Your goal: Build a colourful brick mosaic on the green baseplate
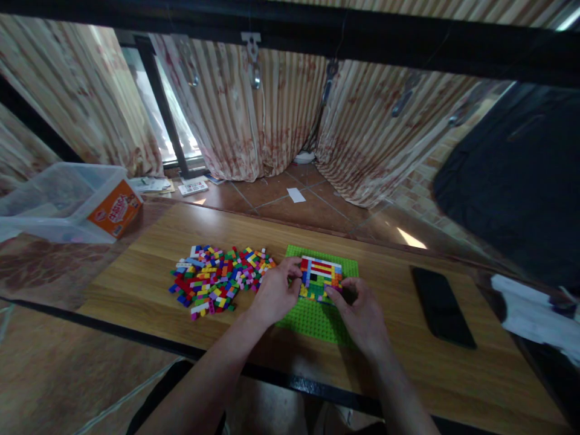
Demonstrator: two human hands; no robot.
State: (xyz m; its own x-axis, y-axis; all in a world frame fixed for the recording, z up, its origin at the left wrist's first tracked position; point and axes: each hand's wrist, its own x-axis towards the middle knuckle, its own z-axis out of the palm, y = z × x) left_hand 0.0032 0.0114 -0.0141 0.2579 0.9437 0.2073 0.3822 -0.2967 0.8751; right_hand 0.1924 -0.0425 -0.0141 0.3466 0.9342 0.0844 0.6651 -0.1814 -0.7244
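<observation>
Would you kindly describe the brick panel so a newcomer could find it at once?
On the wooden table, right of the loose brick pile, lies a green baseplate. On it, between left hand and right hand, sits the brick panel: joined bricks, striped red and white on top.

Two hands; one baseplate; one brick pile; one phone

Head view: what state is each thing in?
brick build, partly built, on green baseplate
loose bricks, heaped on table
phone, flat, screen dark
clear tub, upright
curtains, parted at left
left hand, fingers on build's left edge
right hand, fingertips at build's right edge
</observation>
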